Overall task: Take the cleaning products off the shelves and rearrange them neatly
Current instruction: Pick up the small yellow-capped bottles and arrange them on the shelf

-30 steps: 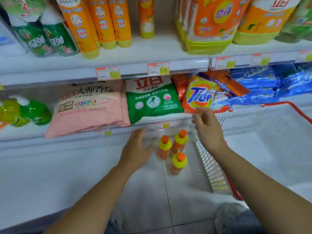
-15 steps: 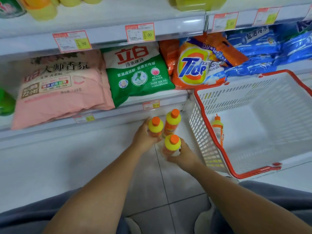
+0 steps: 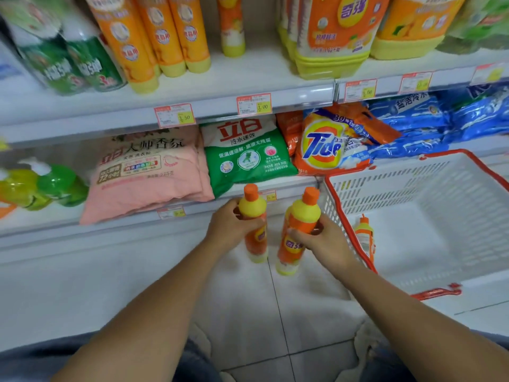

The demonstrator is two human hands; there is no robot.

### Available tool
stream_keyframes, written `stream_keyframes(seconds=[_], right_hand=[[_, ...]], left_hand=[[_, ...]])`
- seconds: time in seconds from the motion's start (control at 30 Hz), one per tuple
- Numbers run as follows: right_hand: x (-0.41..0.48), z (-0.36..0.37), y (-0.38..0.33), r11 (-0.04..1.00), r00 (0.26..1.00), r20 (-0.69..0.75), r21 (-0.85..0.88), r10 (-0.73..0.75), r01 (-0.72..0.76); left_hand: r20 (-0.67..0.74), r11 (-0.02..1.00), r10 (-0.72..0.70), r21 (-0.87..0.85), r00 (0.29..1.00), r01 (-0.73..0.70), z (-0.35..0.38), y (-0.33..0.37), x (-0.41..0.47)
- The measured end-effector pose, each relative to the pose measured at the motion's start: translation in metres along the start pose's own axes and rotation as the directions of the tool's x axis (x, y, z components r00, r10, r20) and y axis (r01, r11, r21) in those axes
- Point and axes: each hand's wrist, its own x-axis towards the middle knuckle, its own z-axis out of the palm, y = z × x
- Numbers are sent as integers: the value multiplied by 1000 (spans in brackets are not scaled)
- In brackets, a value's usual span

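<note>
Two small orange detergent bottles with yellow shoulders and orange caps are lifted above the floor tiles in front of the bottom shelf. My left hand grips the left bottle around its upper body. My right hand grips the right bottle the same way; a yellow sliver behind it may be a third bottle, but I cannot tell. A further bottle of this kind stands inside the white basket against its left wall.
The red-rimmed basket sits on the floor at the right. The lower shelf holds a pink bag, a green bag, a Tide bag and blue bags. Tall orange bottles and green bottles fill the upper shelf.
Both hands came down onto the bottles standing on the floor, closed around them and lifted them. The view has tilted back up towards the shelves.
</note>
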Motion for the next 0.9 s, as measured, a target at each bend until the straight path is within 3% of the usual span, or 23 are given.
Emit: stream_keyframes(seconds=[0.1, 0.23, 0.5, 0.7, 0.9], right_hand=[[-7, -13, -54, 990, 990, -19, -15, -141, 141], [-7, -25, -130, 947, 945, -62, -16, -321, 321], [37, -25, -280, 768, 756, -151, -37, -637, 639], [107, -6, -327, 699, 689, -128, -196, -713, 688], [167, -3, -331, 733, 728, -158, -310, -667, 605]], left_hand=[[-3, 991, 125, -46, 992, -125, -37, 44, -15], [-118, 954, 275, -88, 954, -285, -83, 101, -24], [-350, 860, 404, -171, 845, -481, -151, 177, 4], [-369, 829, 387, -262, 845, -494, -170, 188, 48], [-272, 822, 434, -272, 859, -501, -173, 194, 79]])
